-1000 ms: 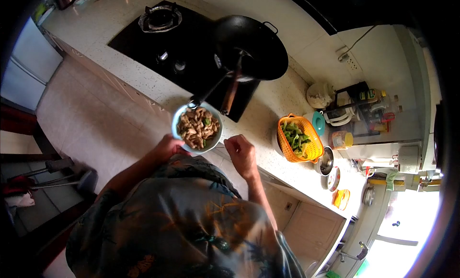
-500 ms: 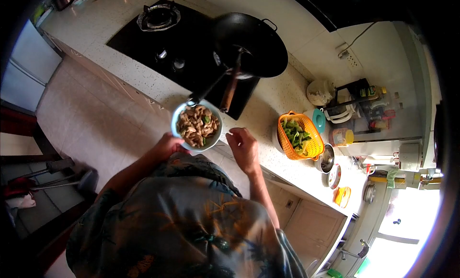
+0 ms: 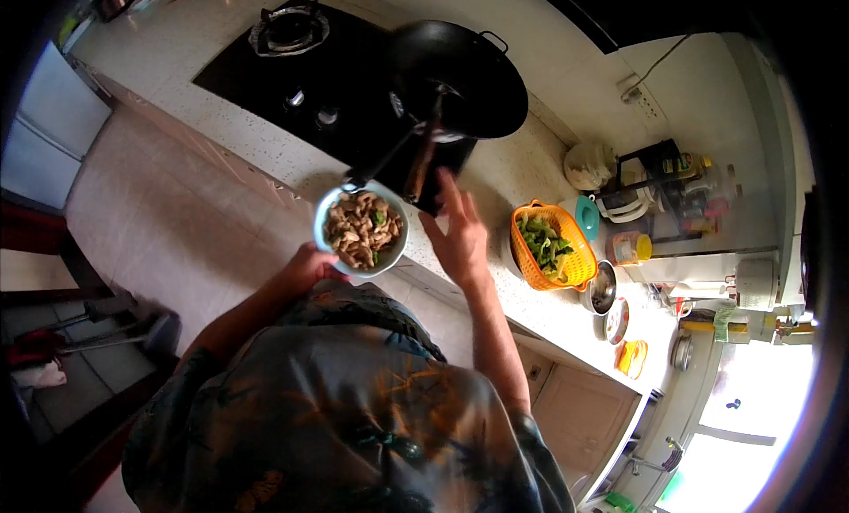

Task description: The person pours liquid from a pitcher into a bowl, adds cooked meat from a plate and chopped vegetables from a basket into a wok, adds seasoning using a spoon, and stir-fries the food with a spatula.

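Observation:
My left hand (image 3: 311,267) is closed around the near-left side of a pale blue bowl (image 3: 366,271), holding it in front of my body. The bowl is full of cooked sliced meat (image 3: 358,233) with bits of green. My right hand (image 3: 462,241) is open and holds nothing, fingers extended just beside the wooden handle (image 3: 421,166) of a cooking utensil. That utensil's head rests inside a black wok (image 3: 500,84) on the stove. The wok's long handle (image 3: 386,162) points toward me, its end overlapping the bowl's far rim in view.
An orange plastic basket (image 3: 579,252) with green vegetables stands on the counter at right. Beside it are a metal bowl (image 3: 604,287), a jar with a yellow lid (image 3: 631,248) and a teal lid (image 3: 586,218). The black gas stove (image 3: 256,71) has another burner at left.
My right hand has moved up and forward from beside the bowl toward the wooden handle, and its fingers have spread. My left hand and the bowl have barely moved.

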A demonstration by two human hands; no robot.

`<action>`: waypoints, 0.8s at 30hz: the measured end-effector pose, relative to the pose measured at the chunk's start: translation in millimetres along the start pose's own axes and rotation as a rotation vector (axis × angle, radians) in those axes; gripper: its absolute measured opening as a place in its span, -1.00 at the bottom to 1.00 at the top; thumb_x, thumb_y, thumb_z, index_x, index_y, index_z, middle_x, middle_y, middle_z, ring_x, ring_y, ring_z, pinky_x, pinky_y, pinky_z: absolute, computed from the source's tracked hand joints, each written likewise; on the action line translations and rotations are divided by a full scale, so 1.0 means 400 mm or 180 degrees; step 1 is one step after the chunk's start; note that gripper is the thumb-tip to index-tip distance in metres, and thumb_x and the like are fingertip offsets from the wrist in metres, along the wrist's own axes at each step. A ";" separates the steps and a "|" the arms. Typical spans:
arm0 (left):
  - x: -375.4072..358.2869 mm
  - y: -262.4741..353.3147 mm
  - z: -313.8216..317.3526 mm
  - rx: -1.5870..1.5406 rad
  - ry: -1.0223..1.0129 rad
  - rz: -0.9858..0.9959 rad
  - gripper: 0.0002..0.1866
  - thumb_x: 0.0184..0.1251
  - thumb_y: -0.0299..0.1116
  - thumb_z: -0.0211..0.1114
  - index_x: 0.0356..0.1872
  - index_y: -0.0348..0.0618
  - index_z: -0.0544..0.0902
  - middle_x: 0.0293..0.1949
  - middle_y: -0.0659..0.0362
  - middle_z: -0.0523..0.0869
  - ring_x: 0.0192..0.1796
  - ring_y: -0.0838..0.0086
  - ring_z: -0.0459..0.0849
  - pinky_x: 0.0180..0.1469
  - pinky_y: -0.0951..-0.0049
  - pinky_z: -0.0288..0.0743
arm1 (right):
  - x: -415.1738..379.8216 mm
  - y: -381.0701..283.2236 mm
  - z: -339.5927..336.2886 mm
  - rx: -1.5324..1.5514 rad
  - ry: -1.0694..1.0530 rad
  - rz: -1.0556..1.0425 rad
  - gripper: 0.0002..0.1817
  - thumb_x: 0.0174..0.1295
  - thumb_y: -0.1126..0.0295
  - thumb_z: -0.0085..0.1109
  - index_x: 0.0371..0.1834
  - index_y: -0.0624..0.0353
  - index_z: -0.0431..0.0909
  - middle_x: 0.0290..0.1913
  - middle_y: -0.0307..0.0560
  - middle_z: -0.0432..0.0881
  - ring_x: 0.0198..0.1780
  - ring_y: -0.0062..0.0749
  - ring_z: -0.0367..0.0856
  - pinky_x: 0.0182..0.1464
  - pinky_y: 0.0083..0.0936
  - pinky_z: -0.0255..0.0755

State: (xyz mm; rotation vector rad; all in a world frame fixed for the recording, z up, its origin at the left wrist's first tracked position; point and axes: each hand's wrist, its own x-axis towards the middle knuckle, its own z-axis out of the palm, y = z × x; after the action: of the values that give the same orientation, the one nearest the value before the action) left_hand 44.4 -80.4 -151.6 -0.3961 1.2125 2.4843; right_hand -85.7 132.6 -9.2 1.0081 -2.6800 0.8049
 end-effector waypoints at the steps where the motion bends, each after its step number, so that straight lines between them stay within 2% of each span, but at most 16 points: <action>1: 0.001 -0.001 0.000 -0.0009 0.0064 -0.0034 -0.61 0.17 -0.49 -0.06 0.03 -0.49 0.35 -0.14 -0.10 0.58 -0.23 0.27 0.66 -0.16 0.37 0.60 | 0.020 -0.007 -0.008 -0.0003 0.0006 0.0005 -0.24 0.00 0.43 0.27 0.32 -0.01 0.15 -0.14 -0.05 0.50 -0.26 -0.41 0.57 -0.35 -0.51 0.53; 3: -0.002 0.004 0.004 0.0013 0.0039 -0.0004 -0.60 0.16 -0.50 -0.06 0.03 -0.50 0.35 -0.13 -0.11 0.58 -0.22 0.26 0.66 -0.16 0.37 0.61 | 0.061 -0.031 -0.033 -0.0315 -0.0312 -0.0101 -0.21 0.00 0.42 0.27 0.35 -0.09 0.10 -0.05 -0.03 0.45 -0.26 -0.33 0.58 -0.28 -0.44 0.54; 4: -0.005 0.007 0.005 0.0032 0.0020 0.0025 -0.59 0.16 -0.50 -0.06 0.04 -0.50 0.34 -0.12 -0.11 0.58 -0.21 0.24 0.66 -0.16 0.36 0.61 | 0.074 -0.030 -0.034 -0.0227 -0.0286 -0.0252 -0.19 -0.01 0.35 0.25 0.36 -0.23 0.07 -0.13 -0.09 0.40 -0.14 -0.20 0.48 -0.39 -0.34 0.51; 8: -0.006 0.007 -0.008 -0.0069 -0.0053 -0.0040 -0.60 0.15 -0.53 -0.06 0.04 -0.51 0.34 -0.11 -0.13 0.57 -0.20 0.19 0.66 -0.16 0.35 0.61 | 0.123 -0.023 -0.033 -0.0622 -0.0472 -0.0514 -0.25 0.04 0.33 0.20 0.34 -0.24 0.10 -0.12 -0.08 0.39 -0.15 -0.19 0.47 -0.34 -0.31 0.49; 12: -0.008 0.001 -0.008 -0.0244 0.0158 0.0113 -0.63 0.15 -0.55 -0.08 0.00 -0.51 0.37 -0.12 -0.13 0.58 -0.22 0.15 0.66 -0.17 0.30 0.62 | 0.153 0.007 -0.021 -0.0628 -0.0537 -0.0541 -0.34 0.06 0.33 0.18 0.28 -0.19 0.17 -0.14 -0.06 0.39 -0.15 -0.20 0.46 -0.36 -0.30 0.45; 14: -0.015 0.014 0.015 -0.0247 0.0202 0.0205 -0.63 0.15 -0.55 -0.10 -0.01 -0.51 0.39 -0.11 -0.14 0.57 -0.22 0.14 0.66 -0.18 0.28 0.63 | 0.162 0.022 -0.021 -0.0635 -0.0357 -0.0713 -0.46 0.05 0.34 0.22 0.15 -0.05 0.30 -0.13 -0.07 0.43 -0.19 -0.24 0.55 -0.40 -0.34 0.49; 16: -0.035 0.028 0.040 0.0024 0.0434 0.0178 -0.73 0.17 -0.48 0.06 -0.14 -0.42 0.52 -0.21 -0.05 0.63 -0.24 0.25 0.67 -0.22 0.33 0.61 | 0.159 0.045 -0.018 -0.0678 -0.0238 -0.0842 -0.51 0.07 0.30 0.22 0.10 0.00 0.32 -0.15 -0.07 0.45 -0.22 -0.24 0.55 -0.43 -0.35 0.48; 17: -0.035 0.013 0.032 0.0030 0.0429 0.0207 -0.73 0.17 -0.48 0.06 -0.14 -0.42 0.52 -0.21 -0.05 0.63 -0.24 0.25 0.67 -0.22 0.33 0.61 | 0.150 0.056 -0.014 -0.0730 -0.0118 -0.0971 -0.55 0.09 0.26 0.21 0.06 0.05 0.34 -0.16 -0.06 0.46 -0.24 -0.25 0.56 -0.46 -0.36 0.48; 18: -0.047 0.009 0.014 0.1412 0.0432 0.0524 -0.78 0.13 -0.44 0.16 -0.23 -0.36 0.57 -0.27 0.01 0.66 -0.25 0.33 0.67 -0.24 0.38 0.60 | 0.145 0.058 -0.020 -0.0730 -0.0108 -0.0979 -0.55 0.09 0.26 0.21 0.06 0.05 0.34 -0.16 -0.06 0.46 -0.24 -0.25 0.56 -0.46 -0.36 0.48; 20: -0.055 -0.014 -0.014 0.2767 0.0619 0.1002 -0.82 0.00 -0.36 0.37 -0.41 -0.24 0.66 -0.42 0.13 0.69 -0.30 0.51 0.67 -0.25 0.49 0.56 | 0.133 0.068 -0.028 -0.0735 -0.0003 -0.0980 -0.57 0.09 0.25 0.22 0.00 0.11 0.36 -0.19 -0.04 0.48 -0.26 -0.24 0.56 -0.48 -0.37 0.46; 21: -0.058 -0.025 -0.025 0.2764 0.0621 0.1012 -0.82 0.00 -0.36 0.37 -0.41 -0.24 0.66 -0.42 0.13 0.69 -0.30 0.51 0.67 -0.25 0.49 0.56 | 0.126 0.075 -0.032 -0.0740 0.0000 -0.0988 -0.57 0.09 0.25 0.22 0.00 0.11 0.36 -0.19 -0.04 0.48 -0.26 -0.24 0.56 -0.48 -0.37 0.46; 23: -0.074 -0.021 -0.025 0.2836 0.0761 0.1531 -0.82 0.02 -0.40 0.35 -0.35 -0.26 0.66 -0.41 0.13 0.69 -0.30 0.50 0.67 -0.22 0.48 0.56 | 0.113 0.089 -0.040 -0.0533 0.0136 -0.0958 -0.59 0.09 0.23 0.20 0.00 0.05 0.37 -0.24 -0.03 0.42 -0.24 -0.15 0.49 -0.46 -0.26 0.39; 24: -0.091 -0.009 -0.035 0.1930 0.0855 0.1067 -0.82 0.10 -0.43 0.25 -0.28 -0.29 0.64 -0.31 0.08 0.69 -0.23 0.42 0.67 -0.16 0.40 0.58 | 0.118 0.091 -0.043 -0.0529 0.0209 -0.1024 -0.64 0.10 0.23 0.20 -0.06 0.07 0.40 -0.30 -0.03 0.44 -0.28 -0.14 0.50 -0.48 -0.26 0.39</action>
State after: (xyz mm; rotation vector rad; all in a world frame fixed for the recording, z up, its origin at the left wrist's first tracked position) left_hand 79.8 -96.4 -148.1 -0.3876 2.2053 2.1936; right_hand -145.5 138.1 5.2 1.2982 -2.3937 0.5322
